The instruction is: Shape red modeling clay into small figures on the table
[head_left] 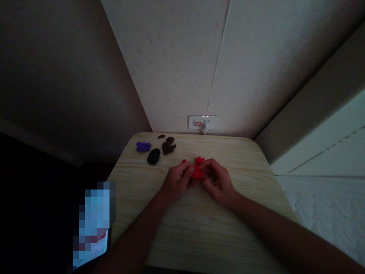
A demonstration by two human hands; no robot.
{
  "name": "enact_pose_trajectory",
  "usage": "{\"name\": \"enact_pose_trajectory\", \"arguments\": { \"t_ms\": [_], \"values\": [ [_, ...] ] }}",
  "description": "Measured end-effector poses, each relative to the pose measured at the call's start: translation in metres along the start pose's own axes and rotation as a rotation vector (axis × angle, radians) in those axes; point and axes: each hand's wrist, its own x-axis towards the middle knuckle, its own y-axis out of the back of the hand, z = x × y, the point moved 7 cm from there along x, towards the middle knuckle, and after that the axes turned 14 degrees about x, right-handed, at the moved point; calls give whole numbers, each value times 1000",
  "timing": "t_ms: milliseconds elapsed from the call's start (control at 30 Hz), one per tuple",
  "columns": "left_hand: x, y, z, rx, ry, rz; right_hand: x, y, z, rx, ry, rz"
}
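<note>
Between my two hands is a soft red lump that looks like modelling clay (196,173). My left hand (178,179) pinches its left side between thumb and fingers. On the other side, my right hand (217,182) has its thumb and curled fingers closed at the lump's right edge. Just beyond them on the wooden table (176,228) lies a knobbly red clay piece (199,160). A small red bit (184,161) rests behind my left fingers. Parts of the held lump are hidden by my fingers.
Purple clay (143,146), a black clay lump (154,156) and brown clay pieces (168,147) lie at the table's back left. A wall socket (202,122) with a white plug stands behind the table. A lit, pixelated screen (95,217) is at the lower left.
</note>
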Motion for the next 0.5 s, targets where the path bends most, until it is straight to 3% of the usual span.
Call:
{"name": "enact_pose_trajectory", "arguments": {
  "t_ms": [300,500],
  "values": [
    [0,-7,0,-195,44,-66,-2,4,4,8,0,34],
    [-3,-5,-1,-78,22,-7,1,8,1,-135,-18,90]
  ]
}}
